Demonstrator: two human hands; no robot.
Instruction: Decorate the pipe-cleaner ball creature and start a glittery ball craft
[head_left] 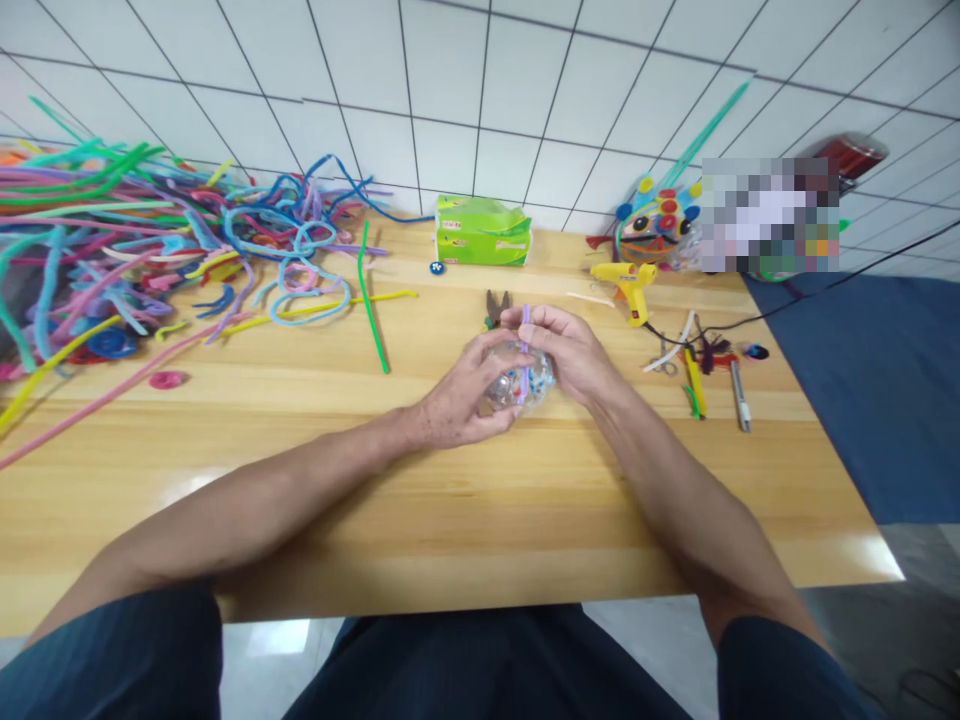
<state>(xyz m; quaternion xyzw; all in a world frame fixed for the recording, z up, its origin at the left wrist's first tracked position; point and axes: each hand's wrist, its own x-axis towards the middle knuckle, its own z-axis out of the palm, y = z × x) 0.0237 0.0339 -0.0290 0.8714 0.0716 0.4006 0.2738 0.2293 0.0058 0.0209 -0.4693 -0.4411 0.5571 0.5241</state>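
Observation:
A clear plastic piece point(537, 380) with small blue and red bits showing in it sits between both hands above the wooden table. My left hand point(476, 395) is wrapped round its left side. Across the plastic runs a purple pipe cleaner point(524, 375), roughly upright in the picture. At its upper end my right hand point(559, 345) pinches it between thumb and fingers, beside the plastic. Just beyond the hands lie dark-jawed pliers point(497, 306), their handles partly hidden by my left hand.
Many coloured pipe cleaners point(112, 250) are heaped at the left. A green tissue pack point(482, 232) stands near the wall. To the right are a yellow glue gun point(628, 286), its black cord, a decorated face point(656, 225) and a cutter point(740, 396).

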